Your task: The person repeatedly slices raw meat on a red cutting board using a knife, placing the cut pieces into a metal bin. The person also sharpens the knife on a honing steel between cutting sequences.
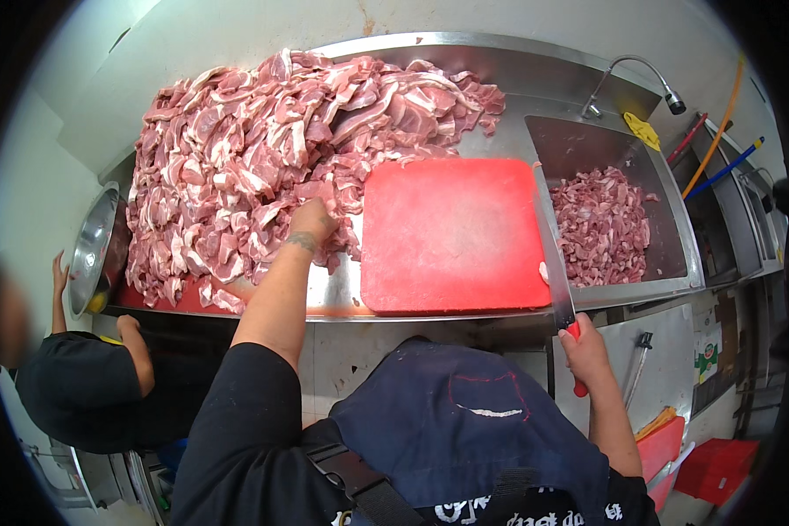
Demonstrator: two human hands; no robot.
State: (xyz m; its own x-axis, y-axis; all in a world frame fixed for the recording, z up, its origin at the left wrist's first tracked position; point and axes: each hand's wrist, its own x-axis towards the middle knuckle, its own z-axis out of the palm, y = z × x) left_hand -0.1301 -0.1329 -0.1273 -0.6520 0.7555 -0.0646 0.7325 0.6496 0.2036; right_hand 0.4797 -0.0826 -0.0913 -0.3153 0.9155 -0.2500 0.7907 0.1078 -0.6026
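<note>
A large heap of raw meat slices (237, 151) covers the left part of the steel counter. My left hand (313, 222) reaches into the heap's right edge, its fingers around a piece of meat (317, 192). To the right lies a red cutting board (457, 233) with no meat on its middle. My right hand (582, 348) grips the red handle of a long knife (555, 263), whose blade lies along the board's right edge, pointing away from me. A small scrap of meat (544, 272) is beside the blade. Cut meat pieces (601, 227) fill part of the sink at the right.
The steel sink (670, 243) has a flexible faucet (631, 59) and a yellow cloth (642, 131) behind it. A large metal bowl (93, 250) leans at the far left, near a co-worker (85, 388). Red containers (717, 467) are at the lower right.
</note>
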